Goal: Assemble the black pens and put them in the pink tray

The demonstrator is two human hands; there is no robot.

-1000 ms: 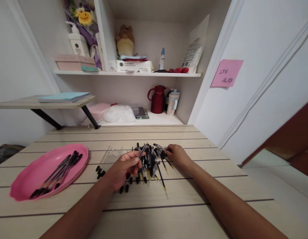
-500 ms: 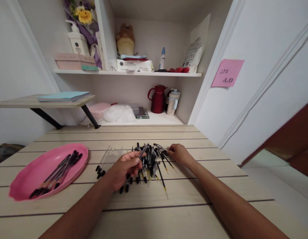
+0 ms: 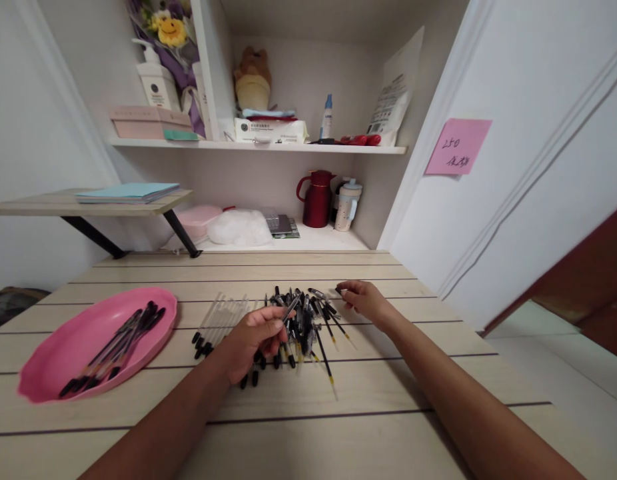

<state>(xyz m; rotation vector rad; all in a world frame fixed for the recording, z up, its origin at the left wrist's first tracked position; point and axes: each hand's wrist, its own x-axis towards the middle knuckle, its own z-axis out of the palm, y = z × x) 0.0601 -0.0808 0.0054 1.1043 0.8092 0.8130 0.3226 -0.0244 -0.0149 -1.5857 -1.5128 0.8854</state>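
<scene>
My left hand (image 3: 256, 337) is closed around a pen (image 3: 290, 308), its tip end slanting up to the right above the pile. My right hand (image 3: 366, 301), fingers pinched, has a small black pen cap (image 3: 338, 291) at its fingertips, just right of the pile. Between the hands lies a jumble of black pen parts (image 3: 304, 323), with clips and caps among them. Black refills (image 3: 324, 360) with yellow ends stick out toward me. Left of the pile, clear pen barrels (image 3: 221, 317) with black ends lie in a row, partly covered by my left hand.
A pink oval tray (image 3: 96, 317) at the left holds several black pens (image 3: 121, 347). Behind the slatted table (image 3: 368, 417) stand shelves with a red jug (image 3: 317, 200) and a pale cup (image 3: 347, 207). A small raised shelf (image 3: 18, 205) bears blue-covered paper (image 3: 131, 191).
My right hand has lifted slightly and shifted right, away from the pile, with the small black cap now showing at its fingertips. My left hand has barely moved, still holding the pen.
</scene>
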